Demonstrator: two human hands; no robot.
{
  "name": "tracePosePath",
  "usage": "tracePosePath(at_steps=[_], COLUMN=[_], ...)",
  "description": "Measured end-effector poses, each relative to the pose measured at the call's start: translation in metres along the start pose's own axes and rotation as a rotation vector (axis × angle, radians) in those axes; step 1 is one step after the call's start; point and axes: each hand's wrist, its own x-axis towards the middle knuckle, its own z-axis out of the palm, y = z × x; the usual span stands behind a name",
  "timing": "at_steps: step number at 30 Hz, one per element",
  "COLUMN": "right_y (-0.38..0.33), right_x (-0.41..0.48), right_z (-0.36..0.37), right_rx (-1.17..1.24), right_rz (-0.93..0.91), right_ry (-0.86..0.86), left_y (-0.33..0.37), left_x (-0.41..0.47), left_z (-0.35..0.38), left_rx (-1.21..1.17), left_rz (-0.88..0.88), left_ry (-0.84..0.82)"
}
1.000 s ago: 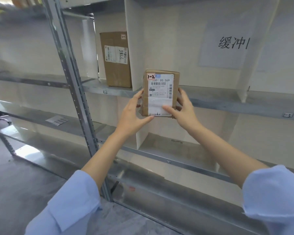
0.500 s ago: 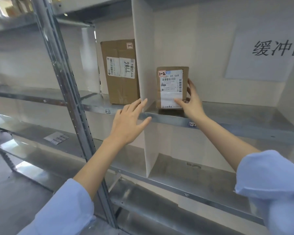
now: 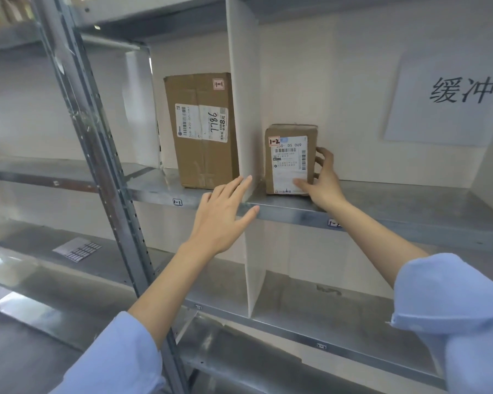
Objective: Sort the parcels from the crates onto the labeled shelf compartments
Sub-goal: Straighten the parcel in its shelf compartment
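Observation:
A small brown parcel (image 3: 291,159) tagged 1-2 stands upright on the metal shelf (image 3: 382,203), just right of the white divider (image 3: 244,109). My right hand (image 3: 323,180) grips its right edge, thumb on the front label and fingers curled behind. My left hand (image 3: 225,216) hovers with fingers straight in front of the shelf edge at the divider, holding nothing. A taller brown parcel (image 3: 201,129) tagged 1-1 stands in the compartment left of the divider. Small shelf labels 1-1 (image 3: 177,202) and 1-2 (image 3: 333,222) sit on the shelf's front lip.
A grey steel upright (image 3: 97,155) crosses the left of the view. A white sheet with Chinese characters (image 3: 450,98) hangs on the back wall at right. Lower shelves (image 3: 325,305) run below, and a barcode sheet (image 3: 77,248) lies on one at left.
The small parcel went from being held in both hands in the air to standing on the shelf beside the divider. My left hand let go and pulled back; the right hand kept hold.

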Motion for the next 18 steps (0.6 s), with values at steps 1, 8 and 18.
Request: tracePosePath(at_steps=[1, 8, 18], right_y=[-0.001, -0.019, -0.067], right_x=[-0.001, -0.033, -0.142], right_z=[0.0, -0.008, -0.066], right_rx=[-0.008, -0.143, -0.873], right_rz=[0.01, 0.066, 0.087], right_ry=[0.003, 0.104, 0.103], left_y=[-0.001, -0.008, 0.045], left_x=[-0.001, -0.012, -0.033], left_z=[-0.001, -0.016, -0.02], left_rx=[-0.007, -0.034, -0.119], left_rz=[0.005, 0.033, 0.205], left_ry=[0.0, -0.041, -0.09])
